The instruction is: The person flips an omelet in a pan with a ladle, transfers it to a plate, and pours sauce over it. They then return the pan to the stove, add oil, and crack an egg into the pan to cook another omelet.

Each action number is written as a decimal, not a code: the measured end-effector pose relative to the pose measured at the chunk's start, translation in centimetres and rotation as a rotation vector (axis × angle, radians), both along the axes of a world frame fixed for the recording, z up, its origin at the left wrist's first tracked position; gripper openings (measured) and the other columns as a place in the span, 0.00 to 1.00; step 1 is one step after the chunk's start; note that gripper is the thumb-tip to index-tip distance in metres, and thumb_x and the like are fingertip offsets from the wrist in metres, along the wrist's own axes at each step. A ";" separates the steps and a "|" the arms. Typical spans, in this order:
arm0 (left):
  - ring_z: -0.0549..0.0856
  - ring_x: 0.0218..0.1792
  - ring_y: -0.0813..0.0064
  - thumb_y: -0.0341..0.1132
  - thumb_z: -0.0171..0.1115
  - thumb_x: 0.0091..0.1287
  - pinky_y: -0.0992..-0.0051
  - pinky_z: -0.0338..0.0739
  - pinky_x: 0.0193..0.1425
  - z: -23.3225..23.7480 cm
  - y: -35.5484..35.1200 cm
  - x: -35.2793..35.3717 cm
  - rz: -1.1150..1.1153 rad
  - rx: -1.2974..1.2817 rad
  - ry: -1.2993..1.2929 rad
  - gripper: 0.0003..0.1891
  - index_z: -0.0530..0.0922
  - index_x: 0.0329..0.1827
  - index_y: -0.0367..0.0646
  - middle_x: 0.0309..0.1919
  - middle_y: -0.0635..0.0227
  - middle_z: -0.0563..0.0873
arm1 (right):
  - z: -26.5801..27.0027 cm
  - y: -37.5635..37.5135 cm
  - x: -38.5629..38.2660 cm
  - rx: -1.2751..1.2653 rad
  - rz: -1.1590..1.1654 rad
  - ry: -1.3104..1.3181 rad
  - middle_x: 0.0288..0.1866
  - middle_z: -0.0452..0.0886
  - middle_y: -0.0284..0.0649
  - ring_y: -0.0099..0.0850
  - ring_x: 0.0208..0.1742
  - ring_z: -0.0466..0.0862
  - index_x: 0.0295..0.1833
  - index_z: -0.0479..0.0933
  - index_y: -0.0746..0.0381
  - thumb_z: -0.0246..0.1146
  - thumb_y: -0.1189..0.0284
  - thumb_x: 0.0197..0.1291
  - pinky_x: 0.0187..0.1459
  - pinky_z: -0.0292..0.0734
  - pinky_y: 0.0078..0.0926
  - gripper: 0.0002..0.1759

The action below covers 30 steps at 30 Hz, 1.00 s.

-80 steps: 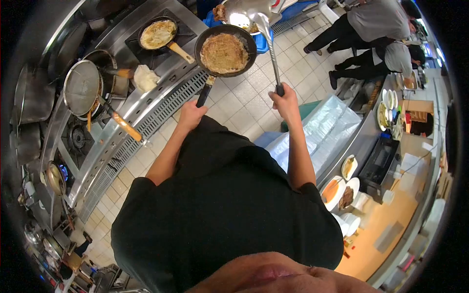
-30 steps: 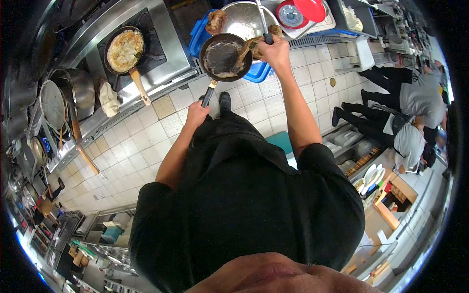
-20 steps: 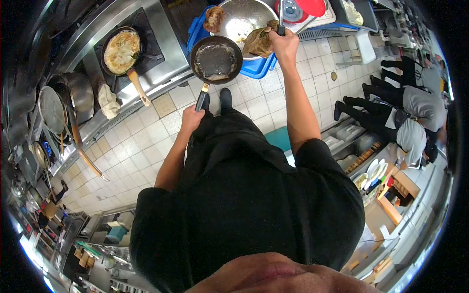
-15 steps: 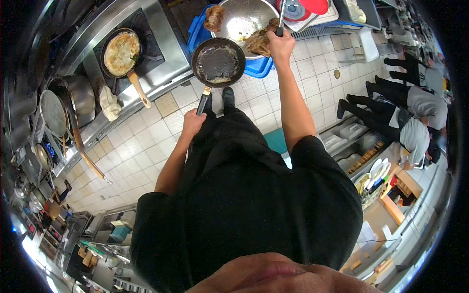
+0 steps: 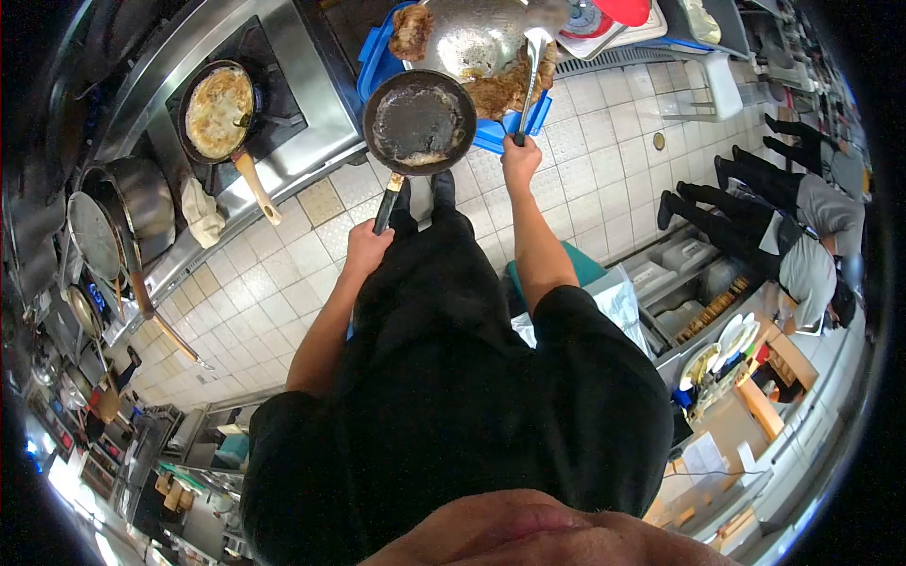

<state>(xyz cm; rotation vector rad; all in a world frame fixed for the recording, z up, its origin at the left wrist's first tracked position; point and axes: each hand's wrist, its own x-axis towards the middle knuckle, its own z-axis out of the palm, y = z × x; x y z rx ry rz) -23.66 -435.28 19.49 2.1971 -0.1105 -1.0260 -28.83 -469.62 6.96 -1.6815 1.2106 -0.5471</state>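
White and tan floor tiles (image 5: 283,283) spread beneath the person in black (image 5: 453,406), between a steel stove (image 5: 326,113) and a long worktop (image 5: 727,424) where oval plates (image 5: 700,366) of food stood. Several co-workers (image 5: 802,255), in grey or pale tops and dark trousers, were gathered beyond that worktop's far end, well apart from the wearer. Ahead lay a wide metal bowl (image 5: 462,42), with parts of a blue container (image 5: 373,71) showing around its edge and a red scale (image 5: 583,19) just beside it. Along the stove's other side were deep pots (image 5: 149,203) and a round mesh strainer (image 5: 92,236). A dark held pan (image 5: 419,124) hung level near the bowl's closer edge, its cooking surface coated with pale residue, while a stove pan (image 5: 219,113) with a wooden handle sat over a burner and carried a pale, browned round of food (image 5: 218,111). A crumpled cloth (image 5: 201,213) rested at the stove's front edge. Inside the bowl's near right part lay a browned flat piece (image 5: 500,92); a smaller browned chunk (image 5: 411,33) was at its left rim. A metal utensil (image 5: 530,83) reached over the bowl, its far end blurred. Smallest were the two hands: the left hand (image 5: 368,247) was closed around the held pan's black handle, and the right hand (image 5: 520,160) gripped the dark end of the utensil.
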 end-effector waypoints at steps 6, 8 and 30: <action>0.82 0.32 0.48 0.40 0.66 0.59 0.57 0.76 0.40 -0.8 0.3 0.5 -0.080 0.033 -0.104 0.14 0.78 0.30 0.35 0.26 0.48 0.81 | -1.5 0.6 -0.5 0.051 -0.130 -0.067 0.18 0.77 0.37 0.24 0.14 0.74 0.30 0.80 0.67 0.66 0.76 0.53 0.18 0.70 0.26 0.05; 0.82 0.33 0.47 0.41 0.66 0.59 0.57 0.75 0.40 0.1 -0.2 0.8 -0.095 0.022 -0.138 0.14 0.78 0.30 0.35 0.26 0.47 0.81 | -2.9 0.1 -0.9 -0.007 -0.114 -0.055 0.18 0.78 0.37 0.25 0.15 0.75 0.31 0.80 0.67 0.66 0.76 0.53 0.18 0.71 0.26 0.05; 0.79 0.25 0.70 0.41 0.68 0.58 0.66 0.75 0.34 0.7 0.2 -2.6 -0.019 -0.124 -0.305 0.16 0.79 0.33 0.33 0.22 0.56 0.80 | -0.3 -2.0 -1.7 0.026 0.129 0.013 0.31 0.83 0.45 0.32 0.33 0.79 0.41 0.80 0.74 0.75 0.71 0.50 0.40 0.76 0.32 0.19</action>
